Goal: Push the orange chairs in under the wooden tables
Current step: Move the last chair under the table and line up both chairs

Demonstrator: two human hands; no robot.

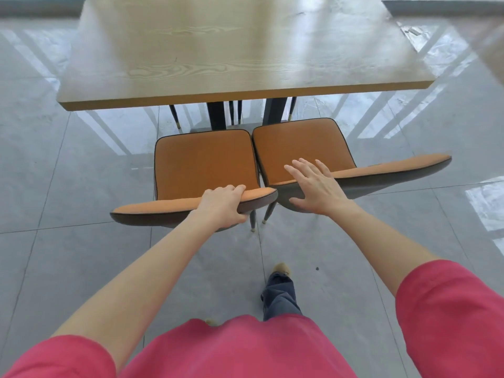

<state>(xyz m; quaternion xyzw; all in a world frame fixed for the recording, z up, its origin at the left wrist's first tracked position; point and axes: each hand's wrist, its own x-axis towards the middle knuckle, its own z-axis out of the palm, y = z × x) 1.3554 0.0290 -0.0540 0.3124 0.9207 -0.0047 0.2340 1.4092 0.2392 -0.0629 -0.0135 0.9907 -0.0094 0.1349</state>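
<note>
1. There is one camera, worn on the person's head.
2. It looks forward and down, past the pink shirt [240, 347] to the grey floor [81, 255].
3. The two orange chairs [207, 165] are close below; the wooden table [218, 50] is just past them.
4. The wide lens bends the edges.

Standing clear of desk [231, 96] edge, both chairs [204, 162] touching side by side; dark desk legs [216, 115] blocking centre beneath.

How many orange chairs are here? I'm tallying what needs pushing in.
2. The left chair, its backrest held by the left hand; the right chair beside it. Others may be hidden beyond the table.
</note>
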